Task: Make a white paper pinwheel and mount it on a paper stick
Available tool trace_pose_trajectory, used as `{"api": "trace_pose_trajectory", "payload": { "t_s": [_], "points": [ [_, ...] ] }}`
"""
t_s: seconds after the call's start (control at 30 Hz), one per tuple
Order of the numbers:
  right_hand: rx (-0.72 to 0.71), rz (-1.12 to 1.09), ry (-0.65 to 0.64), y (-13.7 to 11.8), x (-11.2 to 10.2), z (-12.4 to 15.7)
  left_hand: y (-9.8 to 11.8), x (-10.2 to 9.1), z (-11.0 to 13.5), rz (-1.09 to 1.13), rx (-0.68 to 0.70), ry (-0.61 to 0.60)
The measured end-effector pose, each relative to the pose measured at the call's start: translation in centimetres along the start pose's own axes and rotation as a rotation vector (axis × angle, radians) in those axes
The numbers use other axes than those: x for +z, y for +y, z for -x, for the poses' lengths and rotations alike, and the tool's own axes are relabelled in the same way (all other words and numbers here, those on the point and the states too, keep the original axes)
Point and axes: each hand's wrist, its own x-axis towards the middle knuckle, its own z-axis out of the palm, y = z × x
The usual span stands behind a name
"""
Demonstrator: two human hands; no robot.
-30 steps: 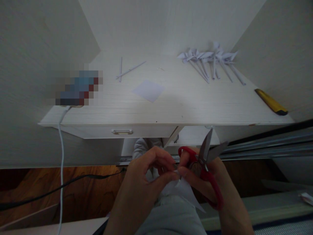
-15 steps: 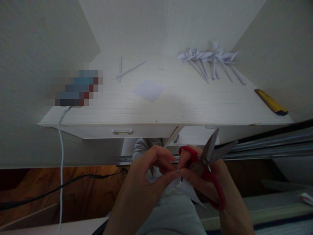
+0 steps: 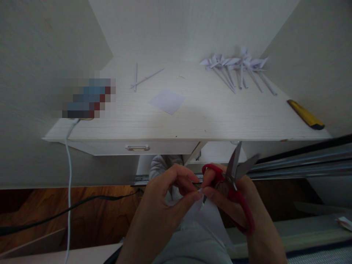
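Note:
My left hand is closed in a pinch, thumb and fingers on the top tip of a sheet of white paper. The sheet hangs below the fingertips in front of my legs. In my right hand is a pair of red-handled scissors, looped around the fingers with parted blades pointing up and away. The right thumb and forefinger meet the paper's tip beside the left ones. Small details at the pinched tip cannot be made out.
On the white desktop lie a white paper square, thin paper sticks, several paper pinwheels and a yellow utility knife. A white cable hangs at left from a blurred object.
The scissors have tipped slightly left with the right hand. The hanging paper has swung and shows more of its face. My left hand stays nearly in place.

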Motion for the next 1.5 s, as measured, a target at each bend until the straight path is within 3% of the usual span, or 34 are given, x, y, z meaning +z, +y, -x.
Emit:
{"api": "trace_pose_trajectory", "payload": {
  "t_s": [0.43, 1.5],
  "points": [
    [0.007, 0.022, 0.002, 0.00, 0.08, 0.16, 0.08, -0.14, -0.12, -0.068, 0.039, -0.046],
    [-0.013, -0.081, -0.001, 0.44, 0.19, -0.12, 0.11, -0.19, -0.15, -0.024, 0.062, 0.006]
  ]
}}
